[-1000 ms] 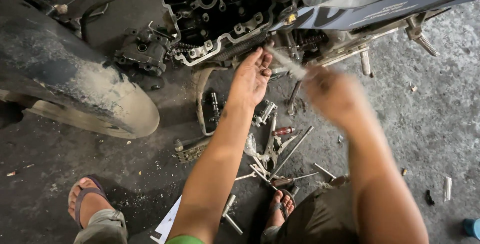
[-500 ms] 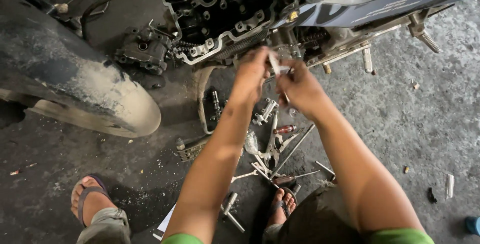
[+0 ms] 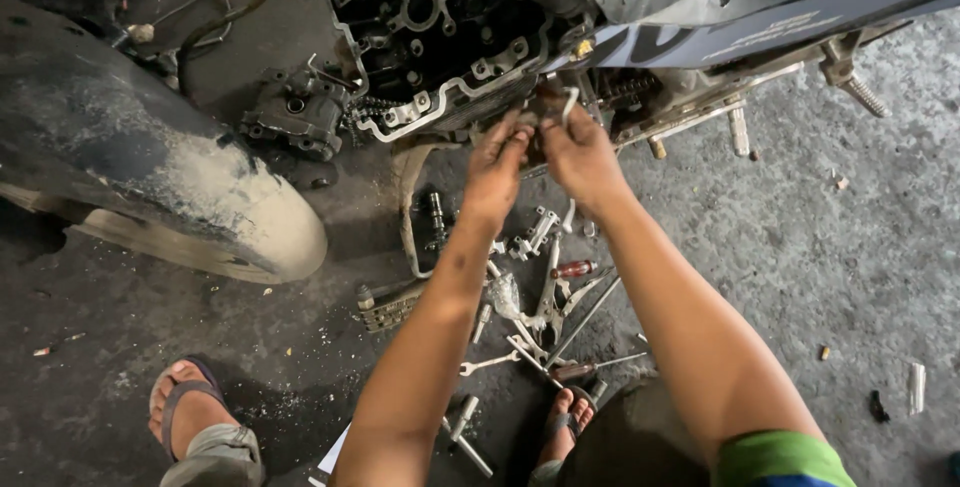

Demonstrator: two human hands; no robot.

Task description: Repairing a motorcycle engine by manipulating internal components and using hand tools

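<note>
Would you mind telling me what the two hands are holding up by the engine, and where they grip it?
Left hand and right hand pinch a small bent metal part at its lower end; the exact grip is hidden.

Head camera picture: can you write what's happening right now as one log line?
left hand and right hand: together on small metal part | place: beside open engine | floor: tools scattered

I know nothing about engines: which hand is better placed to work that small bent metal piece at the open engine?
Probably the right hand: its fingers already pinch the bent metal piece by the open engine. The left hand only steadies alongside.
</note>
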